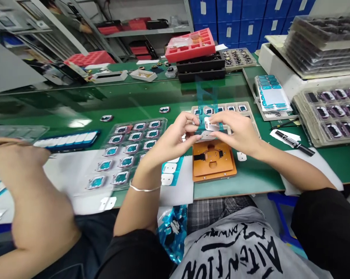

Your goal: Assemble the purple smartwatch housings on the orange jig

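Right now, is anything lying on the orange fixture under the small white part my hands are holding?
Nothing visible. Left hand and right hand pinch the white part with teal film just above the orange fixture, whose recess looks bare. Loose white stickers lie beside it.

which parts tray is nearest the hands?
The small tray of blue-faced parts right behind both hands, above the orange fixture. The clear tray lies further left; the stacked trays sit far right.
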A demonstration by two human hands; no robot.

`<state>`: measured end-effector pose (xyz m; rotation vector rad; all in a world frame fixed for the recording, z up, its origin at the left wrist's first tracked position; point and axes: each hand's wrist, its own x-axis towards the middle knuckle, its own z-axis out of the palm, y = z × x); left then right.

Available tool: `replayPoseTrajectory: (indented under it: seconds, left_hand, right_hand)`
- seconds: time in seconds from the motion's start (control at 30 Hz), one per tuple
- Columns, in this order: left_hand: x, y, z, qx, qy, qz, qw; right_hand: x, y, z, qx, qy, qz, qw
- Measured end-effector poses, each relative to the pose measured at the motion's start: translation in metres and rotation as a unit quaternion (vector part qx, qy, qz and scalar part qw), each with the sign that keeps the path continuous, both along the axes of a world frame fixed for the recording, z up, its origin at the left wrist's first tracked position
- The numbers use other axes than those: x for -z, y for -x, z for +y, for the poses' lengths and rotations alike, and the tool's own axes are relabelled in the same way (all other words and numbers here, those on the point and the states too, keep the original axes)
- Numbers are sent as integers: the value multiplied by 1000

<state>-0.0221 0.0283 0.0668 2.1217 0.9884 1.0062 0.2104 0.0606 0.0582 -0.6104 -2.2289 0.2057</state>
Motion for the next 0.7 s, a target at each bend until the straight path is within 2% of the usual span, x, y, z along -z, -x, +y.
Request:
replayPoseTrajectory:
  seconds: [0.13,0.23,0.33,0.4,0.47,0.53,0.63,0.7]
  left_hand:
    - [8,2,7,19,12,3,1000]
    - [15,3,9,24,4,7,1000]
    - [17,9,5,19,-26,27,999]
    - [18,18,2,5,-34,29,999]
    - [20,31,2,-20,-20,17,999]
    - [25,49,4,-57,9,-11,998]
    - [35,78,10,-137,36,-66,988]
    - [39,92,14,-205,72,-62,974]
  right_hand:
    - [0,-4,5,-6,18,-22,1000]
    - [3,-1,7,-38,79,-51,995]
    - [2,3,9,-62,151,20,986]
    - [-2,3,12,-52,183,98,977]
    - [-7,1,14,-30,198,161,966]
    - [-12,-3,14,-20,214,177,961]
    - [-15,-4,9,-50,304,58,949]
    - [-14,0,5,-69,380,-66,920]
